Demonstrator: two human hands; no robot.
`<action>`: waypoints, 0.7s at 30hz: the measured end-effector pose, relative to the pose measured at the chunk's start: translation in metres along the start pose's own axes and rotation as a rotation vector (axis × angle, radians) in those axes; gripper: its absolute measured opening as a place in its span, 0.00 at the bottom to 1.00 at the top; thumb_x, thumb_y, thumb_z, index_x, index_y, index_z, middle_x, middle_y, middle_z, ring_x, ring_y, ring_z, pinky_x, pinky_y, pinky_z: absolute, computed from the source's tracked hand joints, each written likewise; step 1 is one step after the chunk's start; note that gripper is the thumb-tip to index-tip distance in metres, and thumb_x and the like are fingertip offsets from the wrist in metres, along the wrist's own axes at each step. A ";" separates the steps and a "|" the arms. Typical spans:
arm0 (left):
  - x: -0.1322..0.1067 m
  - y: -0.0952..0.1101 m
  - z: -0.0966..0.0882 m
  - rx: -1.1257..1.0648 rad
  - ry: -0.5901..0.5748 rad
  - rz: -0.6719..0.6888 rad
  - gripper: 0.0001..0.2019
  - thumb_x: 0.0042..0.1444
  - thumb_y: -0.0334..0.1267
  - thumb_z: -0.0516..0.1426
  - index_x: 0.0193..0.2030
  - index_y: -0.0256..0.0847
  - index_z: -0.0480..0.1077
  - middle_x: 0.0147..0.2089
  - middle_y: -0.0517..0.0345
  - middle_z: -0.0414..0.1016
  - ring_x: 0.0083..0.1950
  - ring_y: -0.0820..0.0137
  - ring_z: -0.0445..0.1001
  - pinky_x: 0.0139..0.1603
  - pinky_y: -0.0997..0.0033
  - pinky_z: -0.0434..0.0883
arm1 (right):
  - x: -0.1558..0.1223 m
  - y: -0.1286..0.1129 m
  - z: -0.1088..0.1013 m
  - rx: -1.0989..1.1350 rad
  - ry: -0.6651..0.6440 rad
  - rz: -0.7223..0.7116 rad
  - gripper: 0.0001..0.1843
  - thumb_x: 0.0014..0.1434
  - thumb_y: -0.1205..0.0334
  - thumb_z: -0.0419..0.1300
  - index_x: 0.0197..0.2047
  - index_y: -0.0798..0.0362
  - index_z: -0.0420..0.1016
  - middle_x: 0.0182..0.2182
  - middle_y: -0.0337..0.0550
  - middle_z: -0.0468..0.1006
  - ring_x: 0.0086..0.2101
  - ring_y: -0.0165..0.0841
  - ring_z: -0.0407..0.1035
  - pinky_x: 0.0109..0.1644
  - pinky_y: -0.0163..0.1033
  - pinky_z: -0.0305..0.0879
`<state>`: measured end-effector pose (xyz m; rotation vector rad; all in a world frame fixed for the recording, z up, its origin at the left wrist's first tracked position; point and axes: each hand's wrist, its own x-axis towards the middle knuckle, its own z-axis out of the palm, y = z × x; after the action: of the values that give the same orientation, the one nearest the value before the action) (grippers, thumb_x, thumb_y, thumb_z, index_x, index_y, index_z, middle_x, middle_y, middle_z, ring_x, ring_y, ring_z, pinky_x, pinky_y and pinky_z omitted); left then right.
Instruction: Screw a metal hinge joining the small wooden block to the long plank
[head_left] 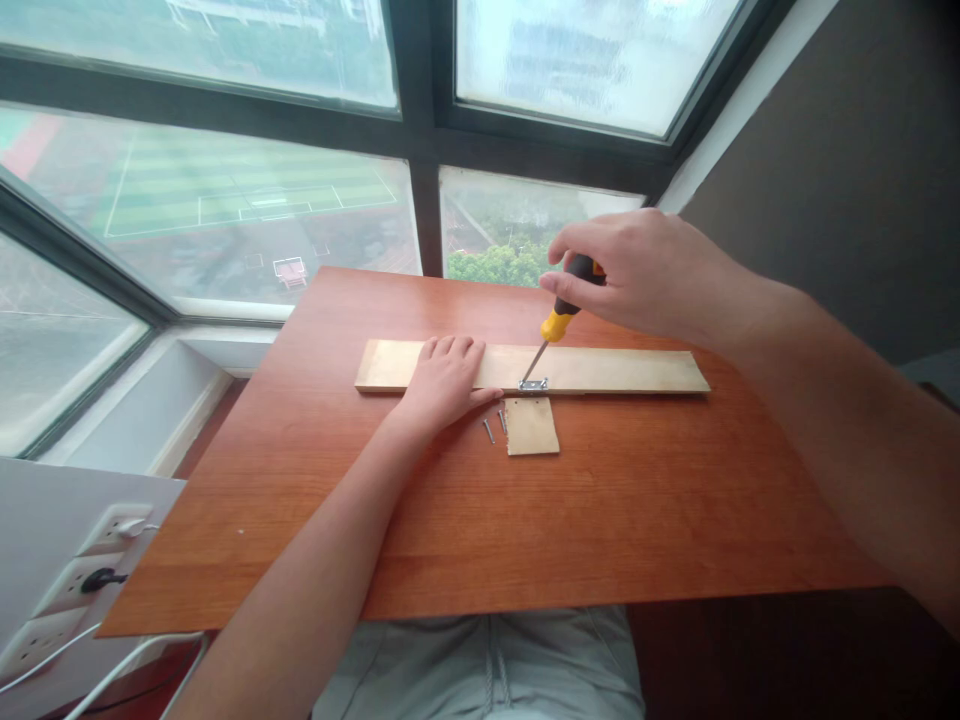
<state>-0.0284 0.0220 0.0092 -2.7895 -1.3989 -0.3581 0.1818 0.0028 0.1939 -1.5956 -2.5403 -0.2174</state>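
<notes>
A long pale wooden board (615,369) lies across the far part of a reddish-brown table (525,520). My left hand (442,380) rests flat on the board's left half, fingers stretched out together. My right hand (637,275) is closed round the black and yellow handle of a screwdriver (559,322). Its tip stands in a small metal hinge (533,384) at the board's near edge. A small square wooden piece (532,426) lies against the hinge on the near side. Two loose screws (495,426) lie on the table just left of that piece.
Large windows (225,210) rise right behind the table. A white power strip (75,590) with a black plug and white cables sits low at the left. A dark wall (862,170) stands at the right. My lap in grey clothing (487,665) shows below the table's near edge.
</notes>
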 end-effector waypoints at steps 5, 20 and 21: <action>0.000 0.000 0.000 0.008 0.001 0.001 0.30 0.56 0.59 0.56 0.57 0.38 0.63 0.56 0.41 0.68 0.56 0.51 0.65 0.58 0.55 0.58 | 0.002 0.001 0.004 0.025 0.015 0.001 0.14 0.60 0.53 0.56 0.43 0.51 0.78 0.30 0.44 0.78 0.30 0.35 0.69 0.34 0.40 0.58; 0.003 0.010 0.003 -0.119 0.090 0.050 0.27 0.57 0.55 0.58 0.57 0.39 0.66 0.64 0.40 0.64 0.65 0.50 0.60 0.64 0.47 0.54 | -0.007 0.019 -0.007 0.508 0.018 -0.140 0.22 0.53 0.64 0.65 0.53 0.48 0.74 0.44 0.42 0.79 0.41 0.34 0.73 0.41 0.38 0.69; 0.004 0.012 0.003 -0.142 0.091 0.076 0.24 0.58 0.53 0.58 0.55 0.39 0.67 0.62 0.42 0.66 0.64 0.52 0.62 0.64 0.48 0.55 | -0.009 0.021 -0.008 0.541 0.030 -0.123 0.22 0.54 0.64 0.65 0.53 0.47 0.74 0.45 0.41 0.78 0.42 0.35 0.72 0.43 0.39 0.69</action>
<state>-0.0159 0.0188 0.0079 -2.8849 -1.2931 -0.5972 0.2050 0.0026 0.2015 -1.2184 -2.3885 0.3991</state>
